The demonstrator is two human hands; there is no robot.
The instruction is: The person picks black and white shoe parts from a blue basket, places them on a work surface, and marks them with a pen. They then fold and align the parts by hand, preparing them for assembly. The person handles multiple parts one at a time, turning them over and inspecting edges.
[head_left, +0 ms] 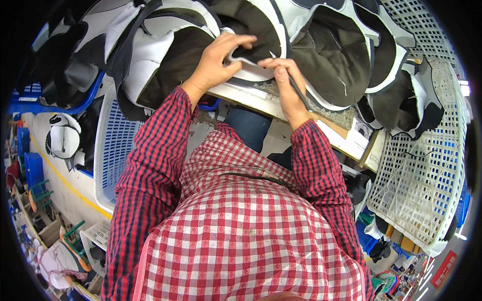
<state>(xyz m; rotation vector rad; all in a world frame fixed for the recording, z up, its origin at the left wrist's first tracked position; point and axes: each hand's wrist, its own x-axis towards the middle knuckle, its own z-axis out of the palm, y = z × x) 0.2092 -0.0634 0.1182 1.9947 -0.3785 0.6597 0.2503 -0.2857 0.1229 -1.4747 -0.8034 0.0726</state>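
Observation:
Several black-and-white shoe uppers with dark fuzzy linings lie side by side along the bench. My left hand point(216, 61) is over the middle upper point(251, 22), thumb and fingers spread apart, the thumb close to its white edge. Whether the thumb presses on that edge I cannot tell. To the right, my right hand point(287, 83) is closed round a slim dark pen-like tool point(300, 94). Its pale pointed tip rises past my fingers, over the dark lining. Another upper point(331, 55) lies just right of this hand.
The pale bench edge point(251, 99) runs below my hands. A white basket point(416, 175) stands at right, with a blue-and-white basket point(118, 150) at left. More uppers point(65, 135) hang or lie at the far left. A dark-clothed leg point(246, 128) shows under the bench.

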